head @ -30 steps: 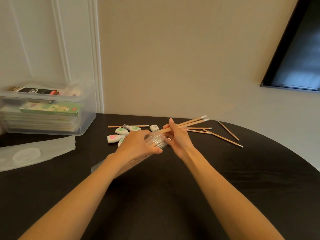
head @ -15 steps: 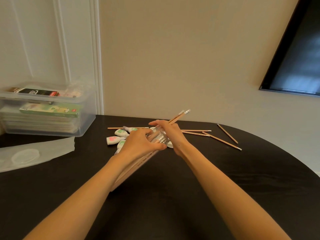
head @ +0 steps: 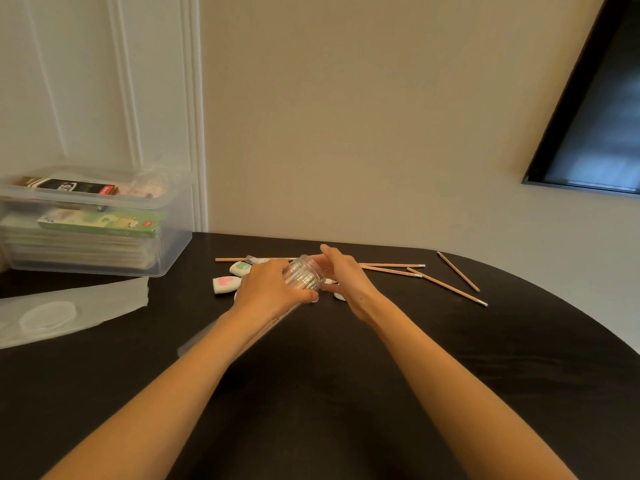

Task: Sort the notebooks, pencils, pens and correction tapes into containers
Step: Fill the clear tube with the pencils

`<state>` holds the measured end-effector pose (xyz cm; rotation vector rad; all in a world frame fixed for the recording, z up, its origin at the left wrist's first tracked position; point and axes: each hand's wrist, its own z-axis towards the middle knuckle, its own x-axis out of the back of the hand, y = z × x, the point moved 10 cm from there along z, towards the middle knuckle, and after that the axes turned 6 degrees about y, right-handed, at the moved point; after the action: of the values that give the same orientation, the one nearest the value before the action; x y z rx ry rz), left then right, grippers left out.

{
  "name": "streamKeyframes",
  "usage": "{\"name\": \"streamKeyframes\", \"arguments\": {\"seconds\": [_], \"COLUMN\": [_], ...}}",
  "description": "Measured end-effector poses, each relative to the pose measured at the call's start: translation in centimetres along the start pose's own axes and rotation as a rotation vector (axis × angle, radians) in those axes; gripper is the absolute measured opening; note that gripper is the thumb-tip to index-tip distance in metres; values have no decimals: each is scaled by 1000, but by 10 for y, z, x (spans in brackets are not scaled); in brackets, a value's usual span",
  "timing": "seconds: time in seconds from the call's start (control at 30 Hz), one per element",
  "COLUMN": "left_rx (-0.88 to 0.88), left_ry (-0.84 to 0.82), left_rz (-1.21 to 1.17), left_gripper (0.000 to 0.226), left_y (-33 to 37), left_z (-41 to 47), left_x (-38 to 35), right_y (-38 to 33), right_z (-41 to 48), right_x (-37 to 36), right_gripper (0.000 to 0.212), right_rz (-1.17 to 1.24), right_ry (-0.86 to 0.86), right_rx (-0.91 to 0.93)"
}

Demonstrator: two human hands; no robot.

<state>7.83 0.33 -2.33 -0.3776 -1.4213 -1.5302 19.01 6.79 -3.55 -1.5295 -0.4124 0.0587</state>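
Head view | left grip (head: 272,289) wrapped round clear tube (head: 304,276) above tabletop (head: 346,393) far edge | right grip (head: 346,278) slack, empty | notebooks (head: 100,225) in bin (head: 175,245), far-left corner | pencils (head: 446,284), correction tapes (head: 227,285) loose, unsorted

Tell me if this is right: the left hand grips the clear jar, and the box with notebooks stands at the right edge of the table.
Not quite. The left hand does grip the clear jar, but the box with notebooks stands at the left edge of the table, not the right. The head view shows it.
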Motion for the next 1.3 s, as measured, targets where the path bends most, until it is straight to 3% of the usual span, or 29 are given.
{"name": "streamKeyframes", "arguments": {"seconds": [0.33, 0.53, 0.7, 0.93, 1.1, 1.3], "left_rx": [-198, -320, -327, -335, -329, -331], "left_ry": [-297, -416, -462, -504, -525, -509], "left_rz": [398, 407, 385, 365, 320, 338], "left_gripper": [61, 64, 48, 49, 49, 45], "left_y": [-7, -12, -24, -28, -25, -22], "left_z": [17, 35, 60, 74, 81, 80], "left_x": [-52, -72, -87, -100, -104, -104], "right_y": [47, 29, 30, 59, 56, 49], "right_z": [55, 107, 163, 210, 214, 209], "right_x": [13, 12, -28, -59, -66, -62], "right_gripper": [31, 24, 27, 43, 28, 30], "right_rz": [-45, -314, -666, -1046, -1019, -949], "right_ry": [80, 160, 45, -101, -75, -43], "right_rx": [-184, 62, 233, 247, 251, 271]}}
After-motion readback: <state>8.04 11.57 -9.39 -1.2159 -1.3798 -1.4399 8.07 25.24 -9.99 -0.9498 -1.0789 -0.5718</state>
